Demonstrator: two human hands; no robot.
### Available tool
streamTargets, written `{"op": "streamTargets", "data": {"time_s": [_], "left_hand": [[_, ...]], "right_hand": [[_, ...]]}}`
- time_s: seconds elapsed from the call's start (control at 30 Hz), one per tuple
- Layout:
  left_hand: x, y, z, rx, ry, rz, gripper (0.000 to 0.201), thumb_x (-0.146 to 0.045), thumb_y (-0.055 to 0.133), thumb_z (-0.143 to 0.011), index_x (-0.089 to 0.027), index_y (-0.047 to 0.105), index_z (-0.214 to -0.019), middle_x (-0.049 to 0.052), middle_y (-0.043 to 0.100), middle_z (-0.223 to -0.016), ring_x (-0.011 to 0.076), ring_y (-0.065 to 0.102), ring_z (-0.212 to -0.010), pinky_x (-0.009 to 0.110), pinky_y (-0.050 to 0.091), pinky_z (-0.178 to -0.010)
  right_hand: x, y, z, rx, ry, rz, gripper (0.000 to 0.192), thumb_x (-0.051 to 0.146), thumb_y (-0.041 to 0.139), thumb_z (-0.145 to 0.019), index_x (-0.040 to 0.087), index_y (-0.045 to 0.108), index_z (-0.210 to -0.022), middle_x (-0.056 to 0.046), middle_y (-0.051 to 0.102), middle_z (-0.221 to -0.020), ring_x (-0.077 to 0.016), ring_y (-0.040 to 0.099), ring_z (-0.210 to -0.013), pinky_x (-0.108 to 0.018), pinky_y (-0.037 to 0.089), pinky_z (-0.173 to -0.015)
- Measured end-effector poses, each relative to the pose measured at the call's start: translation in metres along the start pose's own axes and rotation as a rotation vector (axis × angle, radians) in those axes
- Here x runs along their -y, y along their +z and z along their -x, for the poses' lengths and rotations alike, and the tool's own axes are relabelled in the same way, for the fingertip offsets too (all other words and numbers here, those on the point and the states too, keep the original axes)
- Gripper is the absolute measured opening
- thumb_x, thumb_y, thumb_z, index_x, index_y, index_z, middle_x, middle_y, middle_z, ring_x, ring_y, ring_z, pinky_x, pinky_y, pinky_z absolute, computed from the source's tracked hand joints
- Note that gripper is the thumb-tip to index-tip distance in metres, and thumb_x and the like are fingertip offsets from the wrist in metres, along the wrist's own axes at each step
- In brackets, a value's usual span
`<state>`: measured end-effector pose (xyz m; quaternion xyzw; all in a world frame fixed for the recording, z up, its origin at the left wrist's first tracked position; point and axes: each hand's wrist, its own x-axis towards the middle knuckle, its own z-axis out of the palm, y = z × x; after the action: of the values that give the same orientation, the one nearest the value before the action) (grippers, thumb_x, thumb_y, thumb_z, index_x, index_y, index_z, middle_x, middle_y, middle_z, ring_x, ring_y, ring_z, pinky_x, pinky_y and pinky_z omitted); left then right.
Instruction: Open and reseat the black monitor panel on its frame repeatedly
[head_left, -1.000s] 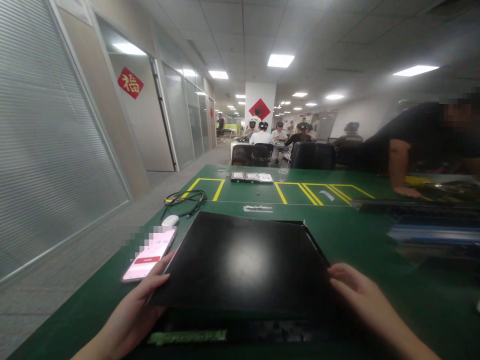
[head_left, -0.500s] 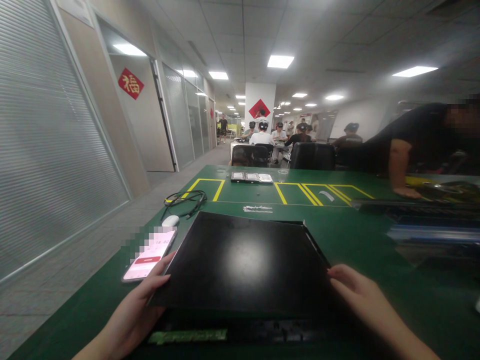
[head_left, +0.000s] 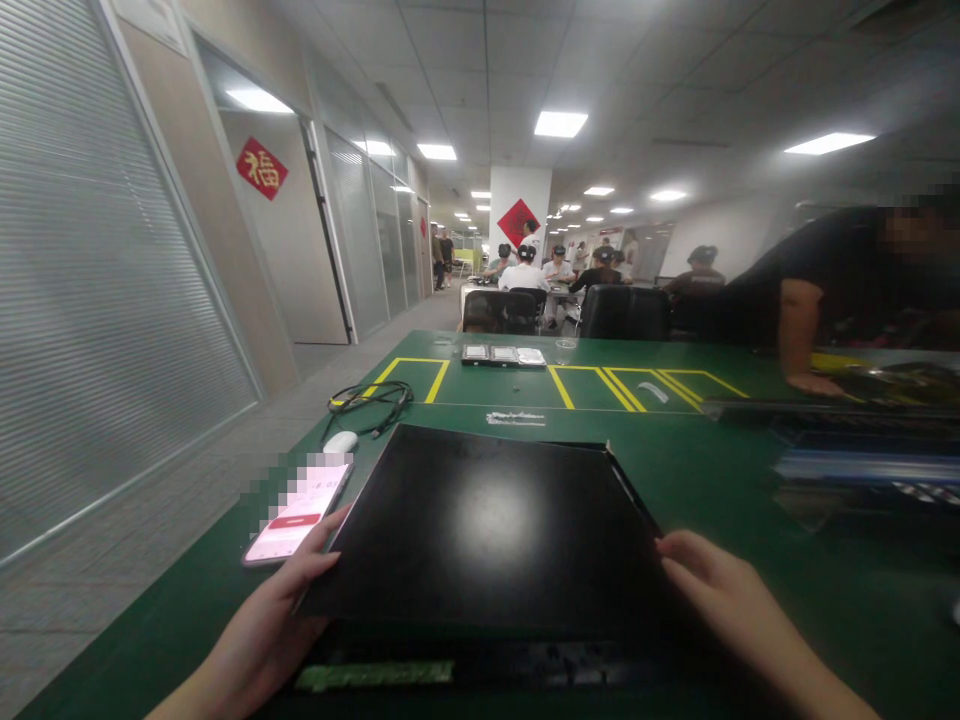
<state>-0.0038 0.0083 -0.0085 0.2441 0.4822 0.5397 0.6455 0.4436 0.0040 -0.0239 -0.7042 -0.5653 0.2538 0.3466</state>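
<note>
Nearest the camera, both hands grip a flat black panel by its near corners: the left hand has its fingers curled up around the left edge, thumb lying on the glossy top, and the right hand clasps the right edge with its fingers laid along the side, so each hand is closed on the panel rather than spread flat. The panel is raised at its near edge over a dark chassis, where a green circuit strip shows just under it at the bottom of the view. All of this sits on the green table. Just left of the panel, touching distance from the left hand's fingertips, lies a phone with a lit pink screen. Beyond it rest a white mouse and a coil of black cable. Farther on, yellow tape boxes mark the table, and a row of small flat devices lies near the far edge. At the right a co-worker's arm leans on the table. Seated people fill the background.
</note>
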Motion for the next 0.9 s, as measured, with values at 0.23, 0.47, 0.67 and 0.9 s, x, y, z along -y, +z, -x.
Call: {"op": "streamTargets", "data": {"time_s": [0.23, 0.47, 0.67, 0.9], "left_hand": [[0.0003, 0.0005, 0.0005, 0.005, 0.001, -0.004, 0.088, -0.022, 0.076, -0.072, -0.032, 0.041, -0.152, 0.007, 0.071, -0.131, 0.0358, 0.069, -0.112, 0.04, 0.057, -0.084], [-0.0019, 0.0051, 0.004, -0.014, 0.002, -0.016, 0.087, -0.021, 0.075, -0.073, -0.03, 0.04, -0.153, 0.006, 0.074, -0.127, 0.0327, 0.07, -0.11, 0.034, 0.057, -0.078], [-0.0033, 0.009, 0.0064, -0.021, 0.006, -0.048, 0.087, -0.02, 0.074, -0.072, -0.029, 0.041, -0.152, 0.006, 0.074, -0.125, 0.0322, 0.07, -0.109, 0.034, 0.057, -0.078], [-0.0007, 0.0054, 0.0051, -0.017, 0.0, -0.072, 0.086, -0.021, 0.073, -0.075, -0.03, 0.039, -0.153, 0.005, 0.075, -0.121, 0.0314, 0.072, -0.103, 0.034, 0.057, -0.073]], "right_hand": [[-0.002, 0.0001, -0.0005, 0.026, 0.021, 0.018, 0.03, 0.054, 0.061, -0.067, 0.028, 0.071, -0.078, -0.006, 0.078, -0.093, -0.0305, 0.071, -0.094, -0.038, 0.051, -0.083], [-0.0025, -0.0014, 0.0007, 0.026, 0.004, 0.029, 0.028, 0.053, 0.061, -0.069, 0.028, 0.072, -0.077, -0.006, 0.078, -0.093, -0.0302, 0.071, -0.093, -0.038, 0.052, -0.083], [-0.0066, -0.002, -0.0004, 0.03, -0.015, 0.068, 0.028, 0.052, 0.06, -0.072, 0.028, 0.073, -0.078, -0.005, 0.079, -0.093, -0.0289, 0.072, -0.091, -0.036, 0.054, -0.078], [-0.0066, -0.0024, -0.0002, 0.058, -0.037, 0.136, 0.032, 0.054, 0.054, -0.076, 0.028, 0.071, -0.081, -0.004, 0.079, -0.095, -0.0273, 0.072, -0.092, -0.034, 0.054, -0.08]]}}
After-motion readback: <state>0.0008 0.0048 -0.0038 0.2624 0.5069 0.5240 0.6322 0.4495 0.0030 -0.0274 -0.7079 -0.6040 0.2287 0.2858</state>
